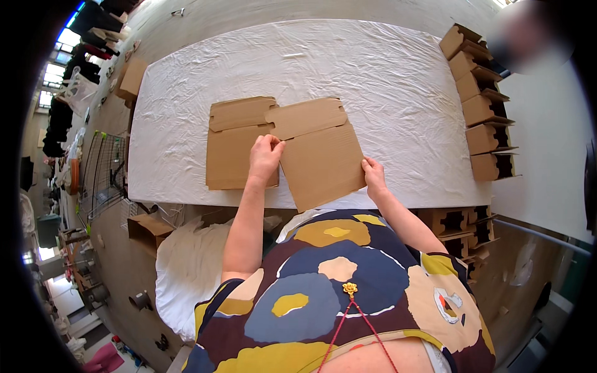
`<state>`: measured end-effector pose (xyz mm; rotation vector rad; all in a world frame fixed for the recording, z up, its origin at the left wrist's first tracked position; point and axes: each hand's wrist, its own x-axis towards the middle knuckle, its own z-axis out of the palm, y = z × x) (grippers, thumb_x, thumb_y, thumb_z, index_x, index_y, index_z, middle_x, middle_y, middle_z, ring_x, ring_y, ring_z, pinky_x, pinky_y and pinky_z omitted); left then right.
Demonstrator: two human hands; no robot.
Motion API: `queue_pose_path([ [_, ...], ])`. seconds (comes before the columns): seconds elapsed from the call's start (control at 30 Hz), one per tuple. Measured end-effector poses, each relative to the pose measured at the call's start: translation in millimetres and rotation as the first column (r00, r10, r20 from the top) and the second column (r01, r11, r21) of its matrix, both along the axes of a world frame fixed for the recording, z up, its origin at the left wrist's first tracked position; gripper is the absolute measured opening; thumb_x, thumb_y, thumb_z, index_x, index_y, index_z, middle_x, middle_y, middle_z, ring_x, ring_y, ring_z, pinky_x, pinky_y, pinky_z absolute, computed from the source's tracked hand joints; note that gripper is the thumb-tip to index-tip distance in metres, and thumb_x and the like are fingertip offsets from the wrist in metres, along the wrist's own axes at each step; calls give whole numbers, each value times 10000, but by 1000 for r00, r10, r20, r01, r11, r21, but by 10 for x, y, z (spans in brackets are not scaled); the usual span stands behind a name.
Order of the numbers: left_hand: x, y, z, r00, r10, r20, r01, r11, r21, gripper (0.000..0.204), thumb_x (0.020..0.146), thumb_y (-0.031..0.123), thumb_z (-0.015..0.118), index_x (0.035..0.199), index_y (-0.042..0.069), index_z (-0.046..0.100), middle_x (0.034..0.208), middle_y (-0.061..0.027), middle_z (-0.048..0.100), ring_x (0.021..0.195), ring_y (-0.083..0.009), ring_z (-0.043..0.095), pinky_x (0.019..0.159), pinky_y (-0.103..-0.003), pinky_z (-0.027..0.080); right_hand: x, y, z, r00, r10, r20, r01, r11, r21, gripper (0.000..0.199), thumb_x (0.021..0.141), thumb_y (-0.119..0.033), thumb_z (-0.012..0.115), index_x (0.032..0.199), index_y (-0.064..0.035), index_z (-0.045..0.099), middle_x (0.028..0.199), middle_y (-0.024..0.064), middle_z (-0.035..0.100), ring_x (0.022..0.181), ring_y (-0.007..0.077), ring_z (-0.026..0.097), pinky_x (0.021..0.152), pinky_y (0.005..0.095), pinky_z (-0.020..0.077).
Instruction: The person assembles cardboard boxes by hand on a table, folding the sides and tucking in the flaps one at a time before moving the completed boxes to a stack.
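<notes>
Two hands have one flat cardboard piece [323, 165] between them: your left hand [265, 155] pinches its left edge just below the notched flap, fingers bent in tight, and your right hand [374, 174] grips the opposite edge lower down, thumb on the upper face. You have it in front of you over the near side of the table [373, 74], turned askew, its bottom corner reaching past the table's near edge. Its upper left corner overlaps a second cardboard piece [233, 155] lying flat to the left; whether that is one layer or several, you cannot tell from here. Expect the piece you hold to be light and fairly stiff across its broad panel, yet likely to give along the crease below the top flap. Its dry paper face should not be slippery, but the cut notches and small tabs look the easiest parts to bend or tear, so the plain straight side edges seem the better place to hold, with light pressure from both sides. Formed cardboard boxes [480, 110] stand in a row along the table's right end.
</notes>
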<state>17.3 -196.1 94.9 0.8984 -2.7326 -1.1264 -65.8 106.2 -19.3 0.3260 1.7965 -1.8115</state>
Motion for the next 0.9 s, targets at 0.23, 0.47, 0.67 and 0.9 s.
queue_pose_path([
  [0.23,-354,779,445,977,-203,-66,180,948,-261,190,907,225,639,937,48,702,942,-137,656,886,-334,653,784,-434,522,-64,378,-244,828,508,-238,-282,743,607,522,917,-334,659,1367,-83,579,1359,201,564,1234,308,543,1022,390,446],
  [0.47,-557,1159,448,957,-279,-80,286,952,105,453,909,15,504,1347,114,560,1092,-158,708,968,-333,682,869,-423,518,-196,222,479,768,527,-363,-364,826,430,696,869,-478,688,1384,-34,540,1464,203,444,1371,374,403,1135,430,345],
  [0.67,-705,1411,626,927,-365,-85,374,917,140,669,862,-53,502,1454,256,477,1050,-139,723,1005,-304,659,887,-393,522,-190,-56,1300,625,469,-624,-217,872,439,728,818,-333,762,1378,43,489,1427,197,450,1318,356,450,1110,437,373],
  [0.9,-811,1718,526,859,-336,-387,275,939,-205,836,737,-66,619,1504,171,385,1363,-153,481,972,-308,603,853,-389,526,-307,90,1564,621,445,-645,-70,852,519,602,766,-93,659,1334,49,518,1262,192,519,1155,381,565,962,443,490],
])
